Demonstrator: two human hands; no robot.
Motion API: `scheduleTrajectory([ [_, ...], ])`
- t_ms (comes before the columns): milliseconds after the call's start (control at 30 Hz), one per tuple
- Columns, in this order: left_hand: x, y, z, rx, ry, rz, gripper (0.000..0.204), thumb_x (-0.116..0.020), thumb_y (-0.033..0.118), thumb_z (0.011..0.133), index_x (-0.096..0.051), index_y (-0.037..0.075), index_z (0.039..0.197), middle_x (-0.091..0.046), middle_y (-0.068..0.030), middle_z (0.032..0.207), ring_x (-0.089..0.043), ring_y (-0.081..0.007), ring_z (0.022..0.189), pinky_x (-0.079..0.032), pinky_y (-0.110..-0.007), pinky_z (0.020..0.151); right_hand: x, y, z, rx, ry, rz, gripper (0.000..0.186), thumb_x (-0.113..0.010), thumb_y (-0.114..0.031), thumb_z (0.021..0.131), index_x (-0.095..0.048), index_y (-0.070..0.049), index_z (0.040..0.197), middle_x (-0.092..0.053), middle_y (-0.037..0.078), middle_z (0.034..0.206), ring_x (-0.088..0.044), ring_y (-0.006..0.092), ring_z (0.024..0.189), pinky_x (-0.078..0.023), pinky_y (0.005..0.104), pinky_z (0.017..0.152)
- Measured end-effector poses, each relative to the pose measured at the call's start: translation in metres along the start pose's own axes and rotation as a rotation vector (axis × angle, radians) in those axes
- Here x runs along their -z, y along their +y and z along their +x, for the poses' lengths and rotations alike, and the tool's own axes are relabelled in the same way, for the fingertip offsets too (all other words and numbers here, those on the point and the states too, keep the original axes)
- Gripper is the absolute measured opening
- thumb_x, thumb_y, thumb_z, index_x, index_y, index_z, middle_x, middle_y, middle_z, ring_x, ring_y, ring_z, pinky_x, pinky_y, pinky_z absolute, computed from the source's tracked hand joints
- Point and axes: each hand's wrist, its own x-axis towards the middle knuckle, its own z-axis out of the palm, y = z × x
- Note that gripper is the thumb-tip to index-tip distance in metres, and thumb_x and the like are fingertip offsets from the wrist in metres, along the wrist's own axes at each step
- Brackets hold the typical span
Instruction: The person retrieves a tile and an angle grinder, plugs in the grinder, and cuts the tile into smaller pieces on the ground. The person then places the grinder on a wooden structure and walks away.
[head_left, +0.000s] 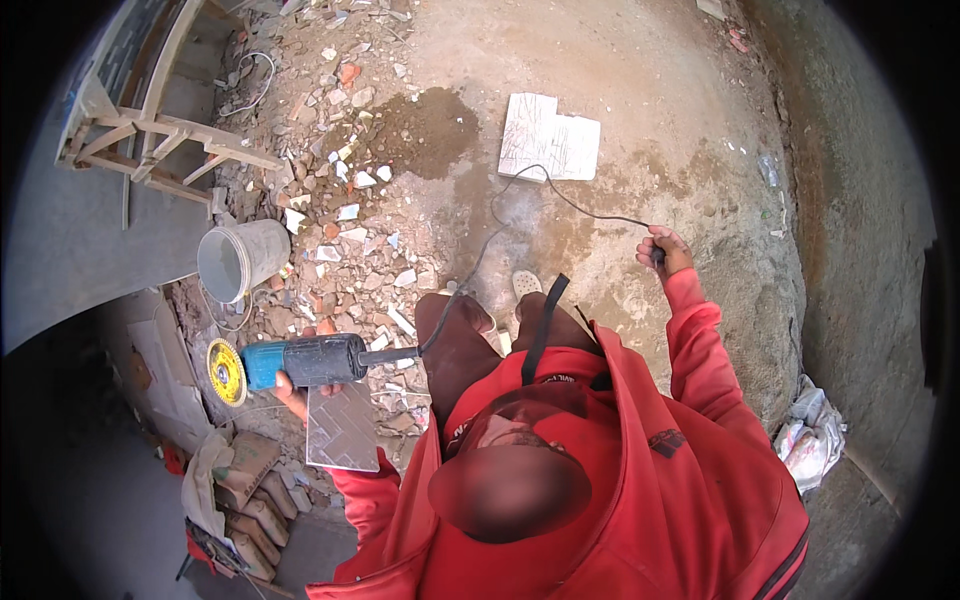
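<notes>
My left hand (pixel 290 393) grips a blue and dark grey angle grinder (pixel 318 358) with a yellow disc (pixel 226 372), along with a grey herringbone-patterned tile (pixel 342 435) hanging below it. Part of this hand is hidden behind the tool. My right hand (pixel 672 250), out at the right, is closed on a black plug (pixel 657 256). The thin black cord (pixel 600 216) runs from there in a loose loop over two pale, marked tiles (pixel 528 135) on the ground and back to the grinder's rear.
Rubble (pixel 340 270) covers the ground at the left, around a white bucket (pixel 262 255). A wooden frame (pixel 170 140) stands upper left, stacked bags (pixel 252 490) lie lower left, and a white sack (pixel 808 440) rests beside the wall (pixel 850 200) at the right.
</notes>
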Motion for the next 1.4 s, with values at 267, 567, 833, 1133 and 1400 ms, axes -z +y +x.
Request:
scheduleTrajectory([
  [267, -0.067, 0.004, 0.302, 0.261, -0.346, 0.216, 0.098, -0.059, 0.062, 0.085, -0.029, -0.005, 0.149, -0.062, -0.0103, 0.067, -0.054, -0.0193, 0.048, -0.045, -0.031, 0.046, 0.069, -0.045, 0.022, 0.380, -0.028, 0.649, 0.063, -0.051, -0.020, 0.086, -0.042, 0.005, 0.143, -0.057, 0.027, 0.130, -0.054, 0.0417, 0.127, -0.044, 0.0520, 0.108],
  [567, -0.187, -0.081, 0.529, 0.735, -0.806, 0.464, 0.094, -0.055, 0.064, 0.087, -0.031, -0.003, 0.148, -0.059, -0.0114, 0.067, -0.055, -0.0210, 0.049, -0.049, -0.037, 0.049, 0.012, 0.044, -0.142, 0.823, 0.669, 0.385, 0.071, -0.061, -0.013, 0.091, -0.028, 0.003, 0.151, -0.049, 0.017, 0.143, -0.045, 0.0354, 0.137, -0.040, 0.0446, 0.110],
  [833, -0.271, -0.208, 0.499, 1.033, -1.042, 0.639, 0.095, -0.058, 0.064, 0.086, -0.029, 0.000, 0.151, -0.061, -0.0153, 0.082, -0.055, -0.0205, 0.050, -0.047, -0.031, 0.046, -0.036, 0.215, -0.305, 0.787, 1.224, 0.585, 0.058, -0.058, -0.036, 0.098, -0.045, 0.003, 0.140, -0.060, 0.011, 0.105, -0.061, 0.0216, 0.091, -0.049, 0.0347, 0.081],
  [1133, -0.208, -0.435, 0.429, 1.255, -1.117, 0.881, 0.081, -0.070, 0.053, 0.084, -0.042, 0.001, 0.139, -0.056, -0.0197, 0.131, -0.064, -0.0227, 0.061, -0.056, -0.033, 0.054, -0.065, 0.609, -0.258, -0.862, 1.517, 0.156, 0.102, -0.020, -0.089, 0.084, -0.075, -0.003, 0.092, -0.068, 0.020, 0.078, -0.066, 0.0354, 0.082, -0.047, 0.0431, 0.078],
  [1400, -0.009, -0.732, 0.404, 1.246, -1.074, 1.040, 0.069, -0.070, 0.049, 0.082, -0.054, -0.002, 0.127, -0.064, -0.0222, 0.122, -0.058, -0.0143, 0.048, -0.053, -0.028, 0.046, -0.024, 0.865, 0.015, -0.994, 1.371, 0.154, 0.108, -0.052, -0.094, 0.066, -0.065, 0.004, 0.109, -0.070, 0.025, 0.098, -0.067, 0.0398, 0.097, -0.050, 0.0452, 0.084],
])
